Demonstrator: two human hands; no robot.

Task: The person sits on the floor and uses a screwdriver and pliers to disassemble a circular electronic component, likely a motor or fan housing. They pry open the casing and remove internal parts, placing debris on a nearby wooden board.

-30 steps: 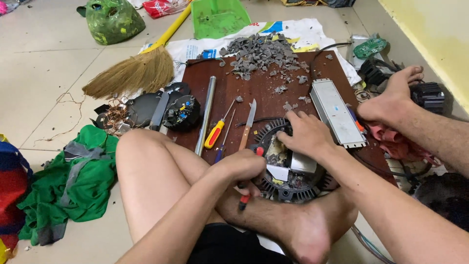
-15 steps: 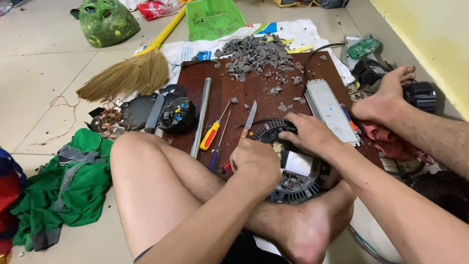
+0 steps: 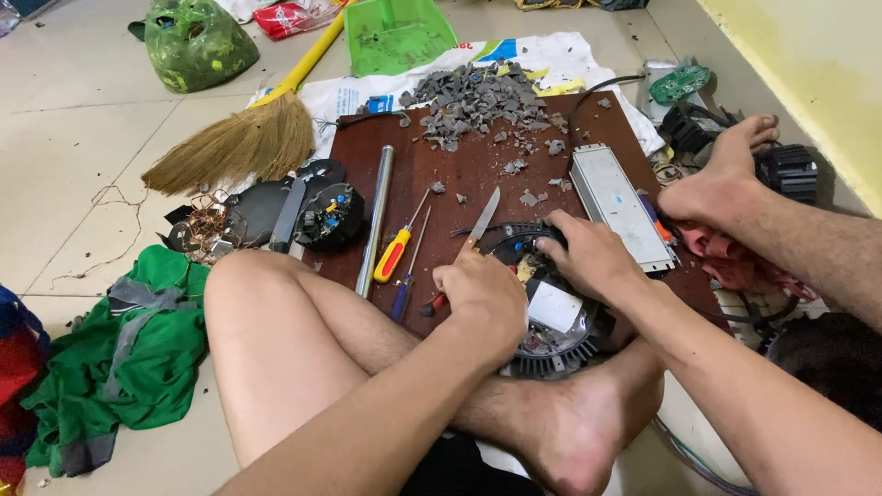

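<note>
Head cam, looking down at my lap & the brown board [image 3: 478,174] on the floor.

Packages/labels first: white printed sack [image 3: 551,60] lies flat under the board's far edge, w/ blue and orange patches near the top. Red-and-white wrapper [image 3: 294,18] sits far left of it, crumpled. Green plastic bag [image 3: 193,41] in the far left corner. Flat silver rectangular driver box [image 3: 620,207] lies on the board's right side, long axis running away from me, tilted a bit left at the far end.

My left hand [image 3: 482,294] is curled tight round a knife handle; knife [image 3: 482,219] blade sticks out past my fist, pointing away from me and slightly right, long axis nearly up the frame. Tip is over the board, just beside the round black finned lamp housing [image 3: 551,321].

My right hand [image 3: 593,257] lies on top of that housing, fingers bent, pressing down on its far rim; can't tell if it grips anything.

Housing sits at the board's near edge, against my foot [image 3: 588,432].

Yellow-handled screwdriver [image 3: 397,250] lies left of the knife, roughly parallel.
</note>
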